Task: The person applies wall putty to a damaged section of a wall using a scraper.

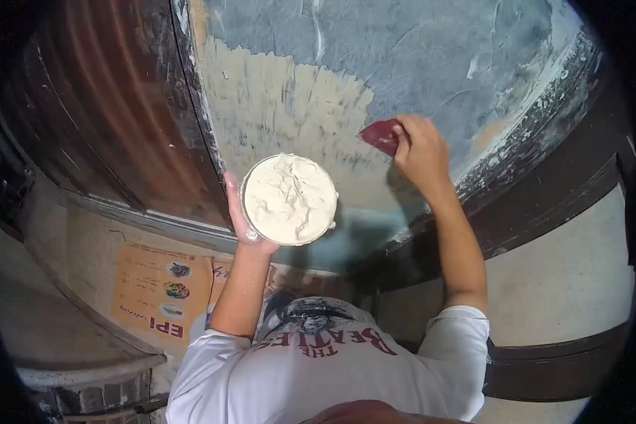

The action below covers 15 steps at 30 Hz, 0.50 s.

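Observation:
A round container of cream-coloured paste (pixel 290 199) rests in my left hand (pixel 240 212), whose thumb and palm show along its left and lower rim. My right hand (pixel 422 152) pinches a dark red flat scraper (pixel 381 136), its edge at or close to the wall. Cream paste (pixel 283 106) covers the lower left part of the grey wall panel (pixel 410 49), with streaks and an uneven upper border. White smears mark the skin near my left wrist.
Dark reddish-brown wood (pixel 106 106) stands at the left of the panel. A rough, paint-stained dark frame (pixel 537 141) runs along its right side. An orange printed poster (pixel 148 283) lies at the lower left, near a ledge (pixel 92 371).

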{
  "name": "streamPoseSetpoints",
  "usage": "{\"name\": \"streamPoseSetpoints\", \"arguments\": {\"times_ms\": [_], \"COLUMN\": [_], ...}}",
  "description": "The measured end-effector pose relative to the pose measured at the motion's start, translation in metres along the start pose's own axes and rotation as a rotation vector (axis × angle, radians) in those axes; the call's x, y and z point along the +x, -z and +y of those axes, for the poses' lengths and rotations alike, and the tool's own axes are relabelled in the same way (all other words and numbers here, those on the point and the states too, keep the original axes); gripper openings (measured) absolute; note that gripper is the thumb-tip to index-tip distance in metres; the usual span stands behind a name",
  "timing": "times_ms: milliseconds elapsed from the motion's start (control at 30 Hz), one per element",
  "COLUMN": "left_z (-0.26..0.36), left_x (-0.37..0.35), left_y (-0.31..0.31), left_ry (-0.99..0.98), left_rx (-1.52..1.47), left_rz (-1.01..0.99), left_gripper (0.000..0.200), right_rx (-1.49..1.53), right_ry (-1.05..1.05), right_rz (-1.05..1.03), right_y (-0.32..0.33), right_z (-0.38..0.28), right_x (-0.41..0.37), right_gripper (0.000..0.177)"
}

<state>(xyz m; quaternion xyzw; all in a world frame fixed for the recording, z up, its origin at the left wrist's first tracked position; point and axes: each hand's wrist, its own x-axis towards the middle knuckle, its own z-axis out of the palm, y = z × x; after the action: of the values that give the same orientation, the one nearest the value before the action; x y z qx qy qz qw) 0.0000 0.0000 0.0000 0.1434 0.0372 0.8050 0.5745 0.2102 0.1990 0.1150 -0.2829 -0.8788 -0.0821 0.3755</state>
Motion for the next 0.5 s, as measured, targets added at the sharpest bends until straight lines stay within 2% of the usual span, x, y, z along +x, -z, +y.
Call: {"name": "streamPoseSetpoints", "arguments": {"times_ms": [67, 167, 200, 233, 300, 433, 500], "left_z": [-0.001, -0.001, -0.002, -0.003, -0.004, -0.004, -0.004], "left_x": [0.002, -0.003, -0.003, -0.002, -0.002, -0.001, -0.003], "left_y": [-0.001, -0.004, -0.005, -0.005, -0.004, -0.005, -0.006], "left_ry": [-0.027, -0.025, 0.005, 0.005, -0.028, -0.022, -0.003], "left_rx": [0.038, 0.032, -0.028, -0.028, 0.019, -0.001, -0.016], "left_rz": [0.047, 0.059, -0.047, -0.046, 0.037, 0.008, -0.021], "left_gripper": [0.1, 0.099, 0.099, 0.099, 0.098, 0.098, 0.099], "right_rx": [0.032, 0.119, 0.143, 0.128, 0.079, 0.006, 0.135], "right_ry": [-0.016, 0.033, 0.0, 0.05, 0.012, -0.007, 0.017], "right_rz": [0.221, 0.306, 0.192, 0.191, 0.064, 0.215, 0.306], "right_y": [0.003, 0.006, 0.012, 0.004, 0.0, 0.007, 0.016], "right_z": [0.005, 0.011, 0.002, 0.004, -0.004, 0.003, 0.007], "right_x": [0.006, 0.005, 0.0, -0.004, -0.009, 0.002, 0.007], "right_gripper": [0.014, 0.011, 0.011, 0.011, 0.013, 0.014, 0.015]}}
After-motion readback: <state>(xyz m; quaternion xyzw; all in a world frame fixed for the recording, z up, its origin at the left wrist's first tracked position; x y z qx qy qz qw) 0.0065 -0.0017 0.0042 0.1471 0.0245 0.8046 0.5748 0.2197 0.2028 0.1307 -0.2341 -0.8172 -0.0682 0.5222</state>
